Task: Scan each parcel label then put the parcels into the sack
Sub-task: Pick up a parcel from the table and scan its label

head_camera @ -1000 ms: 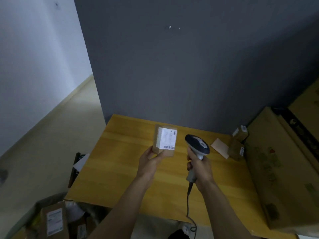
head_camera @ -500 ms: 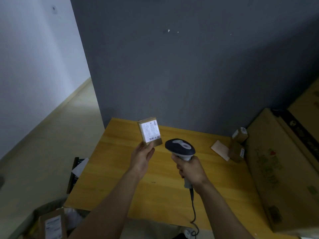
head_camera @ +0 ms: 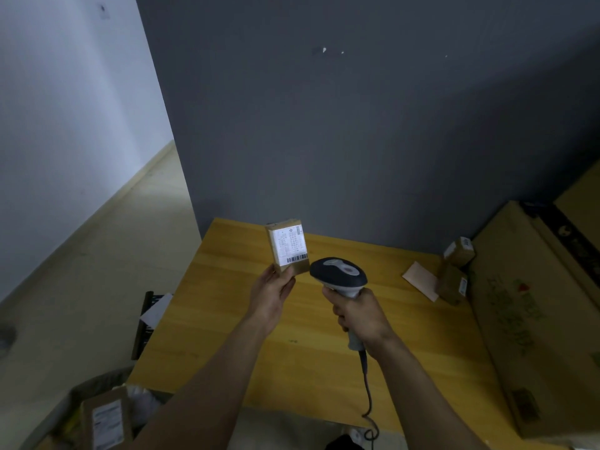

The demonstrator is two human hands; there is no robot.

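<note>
Ahead of you a dark grey wall [head_camera: 357, 131] fills most of the view, with a few small white chips [head_camera: 324, 49] high on it. To your left it ends at a corner, and a white wall [head_camera: 65, 108] runs away beyond it, carrying one small dark mark [head_camera: 103, 9] near the top. A pale skirting board [head_camera: 143, 172] lines its foot above a beige floor [head_camera: 97, 271]. A yellow wooden table [head_camera: 201, 303] stands against the grey wall. At your right a large cardboard carton [head_camera: 535, 336] leans at the table's edge. The light is dim, brightest on the floor past the corner.
</note>
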